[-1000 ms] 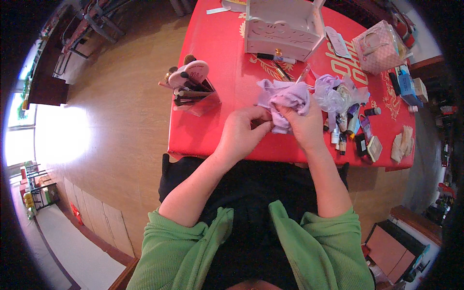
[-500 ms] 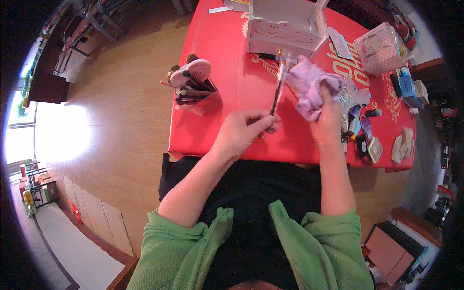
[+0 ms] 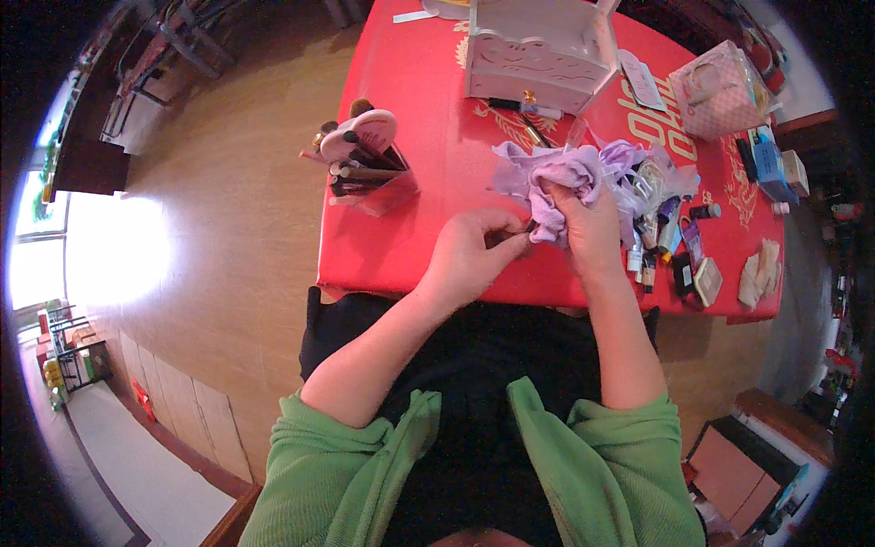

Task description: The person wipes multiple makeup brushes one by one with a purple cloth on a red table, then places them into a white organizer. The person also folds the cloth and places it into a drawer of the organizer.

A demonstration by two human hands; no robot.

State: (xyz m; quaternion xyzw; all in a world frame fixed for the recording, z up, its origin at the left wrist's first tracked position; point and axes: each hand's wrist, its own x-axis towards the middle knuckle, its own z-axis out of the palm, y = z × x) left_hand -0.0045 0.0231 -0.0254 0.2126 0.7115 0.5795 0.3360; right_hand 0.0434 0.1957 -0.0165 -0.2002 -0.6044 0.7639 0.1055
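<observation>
My left hand (image 3: 478,251) pinches the near end of a slim dark pen-like stick (image 3: 531,226) between thumb and fingers. A crumpled lilac cloth (image 3: 563,173) covers most of that stick. My right hand (image 3: 591,228) is closed on the cloth, its fingers partly buried in the folds, close beside the left. Beyond the cloth, a short dark rod (image 3: 538,136) shows; I cannot tell whether it belongs to the held stick. Both hands are over the near part of the red-covered table (image 3: 437,137).
On the left stands a pink holder (image 3: 387,196) of makeup brushes. A white cabinet (image 3: 538,64) with a gold knob is at the back. Several small cosmetics, including a compact (image 3: 706,282), lie right of my hands. A pink checked box (image 3: 715,91) stands far right.
The cloth in my right hand has moved left and now covers the stick, which was bare before. My left hand has shifted slightly right, keeping its pinch.
</observation>
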